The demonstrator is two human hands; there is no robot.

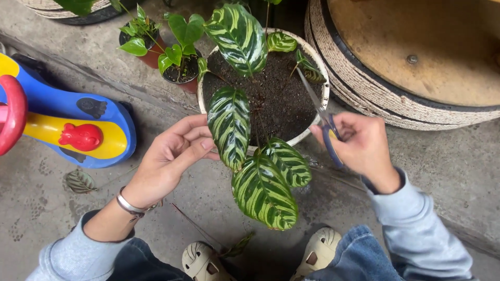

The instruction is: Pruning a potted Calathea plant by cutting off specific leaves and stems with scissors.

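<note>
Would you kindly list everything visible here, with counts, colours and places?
striped-leaf plant: one, green with pale stripes, growing in the white pot
white pot: one, filled with dark soil, centre on the ledge
small potted plants: two, plain green leaves, brown pots, left of the white pot
scissors: one pair, blue handles, blades over the soil
ride-on toy: one, blue, yellow and red, far left
rope-wrapped round stand: one, beige with wooden top, upper right
fallen leaf: one, dull green, on the concrete at left
sandals: two, cream, bottom centre
left hand: metal bracelet at wrist, fingers at a striped leaf
right hand: holding the scissors
</note>
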